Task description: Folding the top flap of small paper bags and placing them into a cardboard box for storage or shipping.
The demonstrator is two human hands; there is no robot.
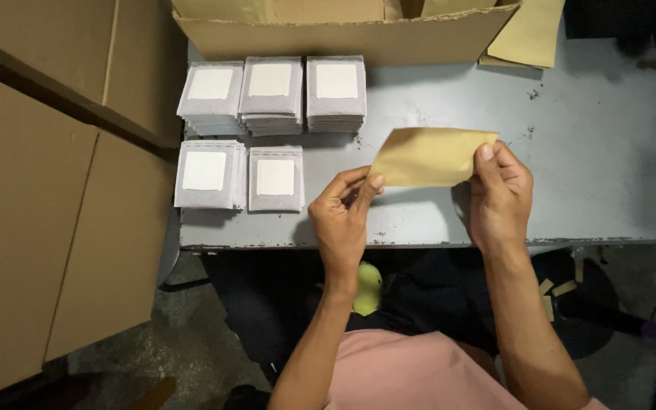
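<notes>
Grey tabletop (586,152), stacked white-patched pouches (271,95) at far left. Tan envelope (430,156) held above tabletop, long axis left-right: left hand (341,216) pinched on left end, right hand (501,193) on right end.

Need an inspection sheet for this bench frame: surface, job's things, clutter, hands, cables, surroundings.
Surface: grey metal table, scuffed, with dark specks.
Job's things: tan paper envelope held above the table by both ends.
Clutter: five stacks of grey pouches with white square labels in two rows; loose tan sheets at the far edge.
Hands: left hand pinches the envelope's left end; right hand grips its right end.
Cables: nothing seen for certain.
Surroundings: open cardboard box behind the stacks; large cardboard panels at left; concrete floor below.
</notes>
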